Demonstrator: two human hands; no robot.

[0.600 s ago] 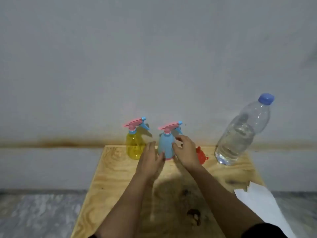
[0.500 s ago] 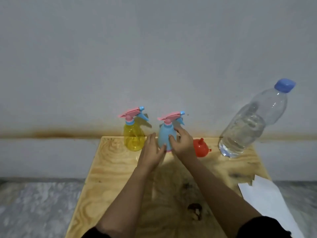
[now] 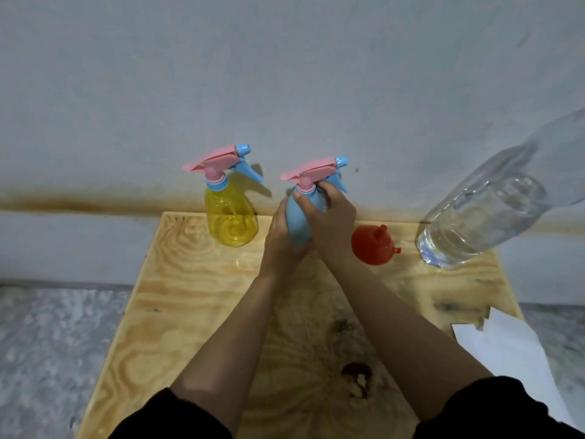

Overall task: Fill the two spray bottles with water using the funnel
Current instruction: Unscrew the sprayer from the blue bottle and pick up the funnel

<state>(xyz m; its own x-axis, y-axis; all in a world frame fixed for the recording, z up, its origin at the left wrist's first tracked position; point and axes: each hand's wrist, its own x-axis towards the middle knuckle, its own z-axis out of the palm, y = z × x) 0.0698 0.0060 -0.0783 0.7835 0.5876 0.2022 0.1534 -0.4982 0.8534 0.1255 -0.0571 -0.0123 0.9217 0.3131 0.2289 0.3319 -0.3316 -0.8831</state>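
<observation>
The pale blue plastic spray bottle with the pink trigger head [image 3: 299, 217] stands upright at the far middle of the light plywood table [image 3: 177, 305], close to the wall. Both hands are on it. The left hand [image 3: 280, 239] wraps the lower body from the left, fingers curled together against the plastic. The right hand [image 3: 332, 217] covers the upper right side; its thumb lies across the shoulder just below the pink collar, and its fingers close around the neck under the blue trigger.

Step in hand, as judged from this grip: removal of the spray head from the blue bottle. The head is still seated on the neck, and no bottle is open yet.

Just left of it, standing apart, is the translucent yellow plastic spray bottle with a matching pink and blue head [image 3: 231, 217], also capped. Whether either bottle holds liquid cannot be told.

Immediately right of the right wrist, the small red plastic funnel [image 3: 373, 245] lies on the table, untouched. Further right, at the far right corner, stands the large clear plastic water bottle [image 3: 481, 217], partly filled; its cap is out of view. A white sheet of paper [image 3: 506, 353] overhangs the near right table edge.

Next move calls for: the left hand to hold the body steady while the right hand twists the collar loose and lifts out the head with its dip tube. The funnel then goes into the open neck before any water is poured.
</observation>
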